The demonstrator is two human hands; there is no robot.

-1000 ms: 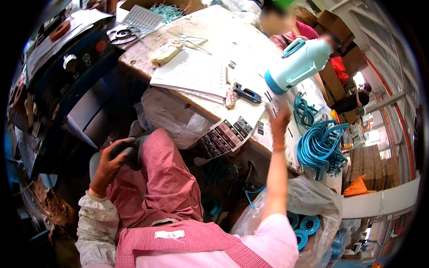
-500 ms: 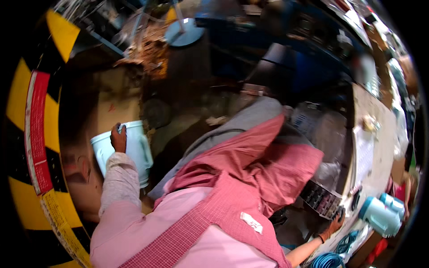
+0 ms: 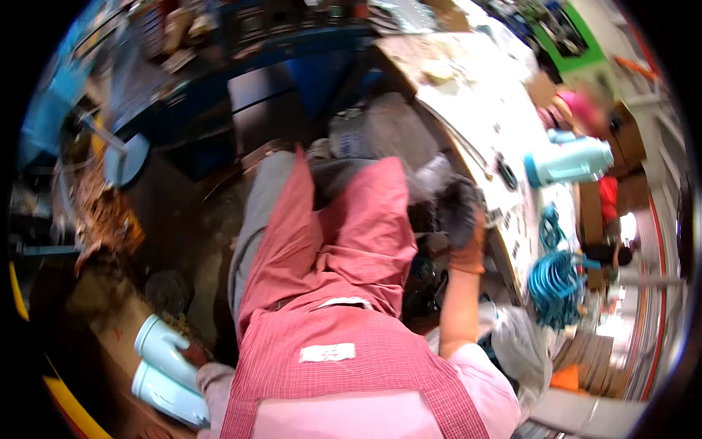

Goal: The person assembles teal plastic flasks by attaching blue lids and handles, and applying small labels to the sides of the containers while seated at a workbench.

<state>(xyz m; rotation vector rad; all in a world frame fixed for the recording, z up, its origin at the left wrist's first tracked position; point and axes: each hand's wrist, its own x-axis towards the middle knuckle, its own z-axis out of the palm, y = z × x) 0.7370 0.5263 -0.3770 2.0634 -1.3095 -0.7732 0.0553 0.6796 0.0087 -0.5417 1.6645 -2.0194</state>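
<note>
At the lower left, my left hand [image 3: 196, 356] is closed on a light-blue plastic jug [image 3: 164, 399], beside its handle. The jug lies tilted low by my left side; my sleeve hides part of it. My right hand [image 3: 462, 219], in a dark grey and orange glove, is over the near edge of the worktable [image 3: 504, 241]. Motion smears its fingers, and I cannot make out anything in them. Another light-blue jug [image 3: 574, 162] with a darker teal rim lies on the table, beyond my right hand.
A teal bundle of coiled rings [image 3: 557, 285] sits at the table's right side. Clear plastic bags [image 3: 398, 132] stand below the table edge. To the left are a round blue stool top [image 3: 126, 159] and brown cardboard [image 3: 95, 314]. A person [image 3: 581, 106] is beyond the table.
My view has turned toward the right. The jug in my left hand is now tilted and lower in the picture. My right hand has moved forward along the table edge.
</note>
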